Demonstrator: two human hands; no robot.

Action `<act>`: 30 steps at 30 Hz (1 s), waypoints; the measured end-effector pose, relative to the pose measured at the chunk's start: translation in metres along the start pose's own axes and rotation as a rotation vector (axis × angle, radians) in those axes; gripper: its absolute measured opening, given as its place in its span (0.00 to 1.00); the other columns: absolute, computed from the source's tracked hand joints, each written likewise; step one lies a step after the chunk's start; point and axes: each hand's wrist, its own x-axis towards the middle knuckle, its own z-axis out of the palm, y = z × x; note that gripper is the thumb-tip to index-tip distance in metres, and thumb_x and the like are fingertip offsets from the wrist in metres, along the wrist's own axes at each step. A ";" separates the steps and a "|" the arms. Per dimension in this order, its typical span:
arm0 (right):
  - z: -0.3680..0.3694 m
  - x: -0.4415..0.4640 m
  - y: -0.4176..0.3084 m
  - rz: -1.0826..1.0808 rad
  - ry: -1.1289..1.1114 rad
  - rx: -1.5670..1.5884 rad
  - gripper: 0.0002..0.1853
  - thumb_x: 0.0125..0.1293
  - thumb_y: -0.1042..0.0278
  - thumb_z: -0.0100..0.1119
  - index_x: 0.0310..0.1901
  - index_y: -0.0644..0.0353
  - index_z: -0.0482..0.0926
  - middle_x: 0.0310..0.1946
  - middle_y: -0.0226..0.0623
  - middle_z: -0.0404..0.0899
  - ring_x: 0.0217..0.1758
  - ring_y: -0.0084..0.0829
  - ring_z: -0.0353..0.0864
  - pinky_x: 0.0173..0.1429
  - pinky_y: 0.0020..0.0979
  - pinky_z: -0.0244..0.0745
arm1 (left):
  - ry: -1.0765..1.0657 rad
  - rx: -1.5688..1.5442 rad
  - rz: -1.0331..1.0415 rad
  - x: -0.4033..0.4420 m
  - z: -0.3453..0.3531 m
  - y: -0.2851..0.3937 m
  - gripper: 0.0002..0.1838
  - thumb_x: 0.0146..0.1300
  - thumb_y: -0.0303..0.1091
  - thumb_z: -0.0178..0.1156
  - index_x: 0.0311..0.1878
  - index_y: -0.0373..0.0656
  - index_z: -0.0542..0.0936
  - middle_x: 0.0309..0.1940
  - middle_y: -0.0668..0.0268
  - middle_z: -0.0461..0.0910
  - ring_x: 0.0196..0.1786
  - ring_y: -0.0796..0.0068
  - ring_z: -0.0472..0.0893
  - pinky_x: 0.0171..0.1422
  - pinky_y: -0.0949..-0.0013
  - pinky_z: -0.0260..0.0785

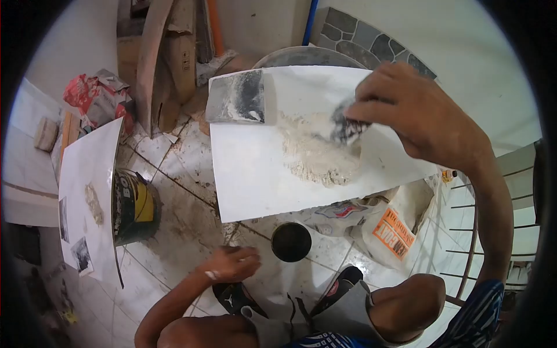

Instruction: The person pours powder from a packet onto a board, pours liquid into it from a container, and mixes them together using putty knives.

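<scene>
My right hand (400, 107) is above the right part of a white board (249, 185). Its fingers pinch a dark, crumpled piece flecked with white (347, 126), blurred, perhaps cloth or plastic. Beneath it, a rough patch of off-white paste or powder (313, 159) covers the middle of the board. At the board's upper left lies a flat grey-black rectangular piece (237, 97) dusted with white. My left hand (233, 264) hangs low near my left shoe, fingers curled in, with nothing visible in them. A small dark round container (291, 242) stands on the floor to its right.
A second white board (87, 168) leans by a green-and-yellow bucket (134, 206) at left. Bags, one with an orange label (394, 232), lie under the main board's right side. Cardboard (180, 75) stands behind, and a metal rack (464, 232) is at right.
</scene>
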 end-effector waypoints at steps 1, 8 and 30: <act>0.005 0.003 0.004 0.005 0.049 -0.009 0.21 0.52 0.83 0.63 0.49 0.56 0.82 0.45 0.33 0.77 0.55 0.36 0.75 0.60 0.40 0.71 | 0.061 -0.002 0.033 0.000 -0.026 -0.005 0.08 0.57 0.33 0.70 0.39 0.49 0.82 0.37 0.69 0.84 0.31 0.67 0.86 0.33 0.64 0.82; 0.025 0.029 0.007 -0.041 -0.004 0.181 0.26 0.48 0.84 0.65 0.51 0.53 0.83 0.47 0.32 0.79 0.55 0.38 0.75 0.59 0.40 0.71 | 0.634 0.127 -0.570 0.101 -0.200 0.004 0.05 0.66 0.30 0.64 0.40 0.39 0.80 0.25 0.66 0.79 0.26 0.78 0.79 0.32 0.72 0.70; -0.034 -0.025 -0.002 0.780 -0.065 0.433 0.09 0.68 0.71 0.57 0.46 0.63 0.81 0.37 0.43 0.81 0.40 0.39 0.82 0.47 0.40 0.76 | 0.085 0.151 -0.820 0.233 -0.224 -0.044 0.50 0.50 0.55 0.76 0.67 0.27 0.68 0.60 0.38 0.74 0.62 0.43 0.78 0.64 0.52 0.73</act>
